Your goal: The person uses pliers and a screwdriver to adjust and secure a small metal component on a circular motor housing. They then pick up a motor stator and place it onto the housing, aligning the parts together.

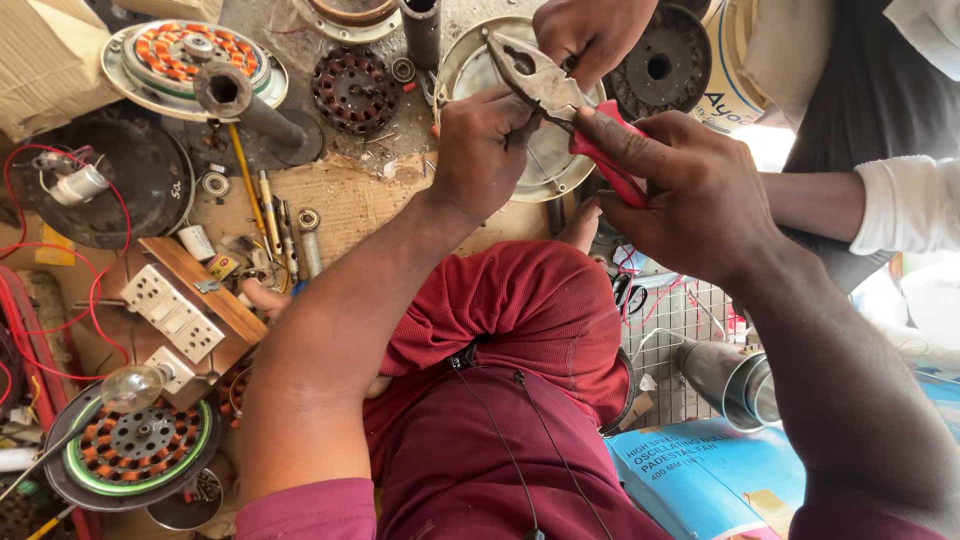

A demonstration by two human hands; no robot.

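**A crowded repair floor in daylight**

You are looking down on a worn wooden board laid over gritty concrete floor, well left of your left hand. Further left lies crumpled cardboard. Below your right hand sits a wire mesh grille. Bright daylight washes out the right edge.
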